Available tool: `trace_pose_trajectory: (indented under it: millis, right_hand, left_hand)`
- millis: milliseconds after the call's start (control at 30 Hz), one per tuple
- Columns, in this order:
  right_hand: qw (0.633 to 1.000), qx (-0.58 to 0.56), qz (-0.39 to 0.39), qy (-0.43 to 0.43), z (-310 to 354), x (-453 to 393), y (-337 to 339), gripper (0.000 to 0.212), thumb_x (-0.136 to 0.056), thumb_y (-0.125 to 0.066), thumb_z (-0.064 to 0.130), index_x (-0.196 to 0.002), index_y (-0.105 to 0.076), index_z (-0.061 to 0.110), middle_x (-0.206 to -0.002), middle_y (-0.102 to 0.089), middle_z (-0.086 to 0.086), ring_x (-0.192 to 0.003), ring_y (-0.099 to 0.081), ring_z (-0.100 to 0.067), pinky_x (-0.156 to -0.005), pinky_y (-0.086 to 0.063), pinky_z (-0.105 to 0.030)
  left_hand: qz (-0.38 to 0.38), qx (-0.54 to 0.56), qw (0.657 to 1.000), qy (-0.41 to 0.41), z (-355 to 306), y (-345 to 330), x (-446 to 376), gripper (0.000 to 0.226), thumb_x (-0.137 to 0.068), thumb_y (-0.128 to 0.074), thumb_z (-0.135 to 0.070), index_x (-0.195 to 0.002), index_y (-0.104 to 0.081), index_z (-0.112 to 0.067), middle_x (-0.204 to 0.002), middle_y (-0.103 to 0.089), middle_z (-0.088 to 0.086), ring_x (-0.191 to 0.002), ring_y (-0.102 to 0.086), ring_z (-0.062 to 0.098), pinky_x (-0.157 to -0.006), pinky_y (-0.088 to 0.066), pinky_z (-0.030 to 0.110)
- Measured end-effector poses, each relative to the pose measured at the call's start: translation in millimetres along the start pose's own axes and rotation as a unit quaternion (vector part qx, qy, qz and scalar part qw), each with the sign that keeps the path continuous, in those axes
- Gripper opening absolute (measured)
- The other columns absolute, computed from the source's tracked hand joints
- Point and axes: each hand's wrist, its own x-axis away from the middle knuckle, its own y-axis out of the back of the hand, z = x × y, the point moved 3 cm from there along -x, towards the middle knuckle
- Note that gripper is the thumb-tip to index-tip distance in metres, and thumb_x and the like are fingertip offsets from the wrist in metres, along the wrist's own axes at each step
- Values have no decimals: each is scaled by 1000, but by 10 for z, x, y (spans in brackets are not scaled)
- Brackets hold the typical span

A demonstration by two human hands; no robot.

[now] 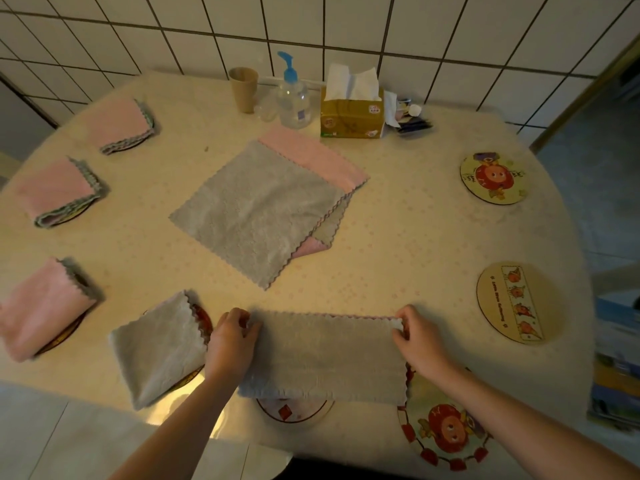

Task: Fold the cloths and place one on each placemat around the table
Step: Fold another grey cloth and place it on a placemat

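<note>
A grey cloth [325, 355], folded in half into a long strip, lies at the table's near edge over a round placemat [294, 410]. My left hand [232, 341] pinches its far left corner and my right hand [420, 341] pinches its far right corner. A stack of unfolded grey and pink cloths [263, 206] lies in the middle of the table. Folded cloths sit on placemats along the left: a grey one [159, 348] and three pink ones [41, 306] [55, 190] [119, 124]. Bare placemats lie at near right [446, 434], right [516, 303] and far right [493, 178].
At the back by the tiled wall stand a brown cup [243, 88], a pump bottle [292, 95], a tissue box [351, 110] and some small items [412, 117]. The round table [398, 237] ends just in front of me; floor shows at right.
</note>
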Motion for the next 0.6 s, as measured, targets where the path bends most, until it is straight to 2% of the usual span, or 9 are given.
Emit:
trace_pose_trajectory:
  millis: [100, 200, 367, 467, 533, 600]
  right_hand:
    - [999, 35, -12, 36, 66, -37, 20, 10, -90, -57, 19, -91, -48, 23, -85, -53, 13, -69, -55, -6, -60, -52, -30]
    - [999, 34, -6, 31, 65, -89, 29, 11, -88, -57, 18, -83, -49, 22, -79, -55, 8, -65, -55, -10, -60, -53, -34]
    - [999, 22, -17, 45, 31, -103, 24, 11, -87, -58, 16, -82, -47, 19, -82, -52, 5, -68, -53, -12, -62, -51, -35]
    - [996, 39, -21, 71, 40, -98, 1, 10, -89, -56, 19, -90, -46, 18, -90, -49, 5, -71, -54, -14, -62, -51, -33]
    - [993, 76, -12, 94, 45, -99, -22, 15, -91, -56, 26, -102, -47, 20, -102, -46, 8, -79, -56, -10, -65, -54, -31]
    - [986, 127, 3, 105, 55, -99, -47, 16, -93, -53, 31, -104, -47, 21, -106, -42, 8, -80, -53, -7, -64, -53, -28]
  left_hand:
    - [0, -33, 999, -33, -94, -9, -10, 15, -93, -58, -30, -100, -58, -17, -96, -54, -1, -82, -53, 19, -71, -43, 29]
    - [-15, -30, 999, -37, -122, -9, -25, 15, -94, -56, -28, -98, -58, -14, -96, -53, 1, -80, -52, 20, -70, -40, 29]
    - [-22, -12, 999, -34, -102, -3, -43, 10, -93, -57, -26, -96, -55, -16, -97, -52, 1, -84, -52, 20, -72, -42, 31]
    - [-4, -2, 1000, -30, -101, -4, -53, 11, -92, -60, -23, -98, -54, -16, -98, -51, 0, -87, -52, 20, -74, -42, 30]
    - [18, -1, 999, -30, -88, -9, -73, 17, -89, -63, -22, -103, -54, -18, -100, -51, -1, -90, -51, 18, -76, -43, 29]
    - [49, -8, 999, -23, -55, -16, -106, 22, -88, -64, -25, -108, -55, -21, -102, -53, -1, -93, -52, 18, -82, -47, 32]
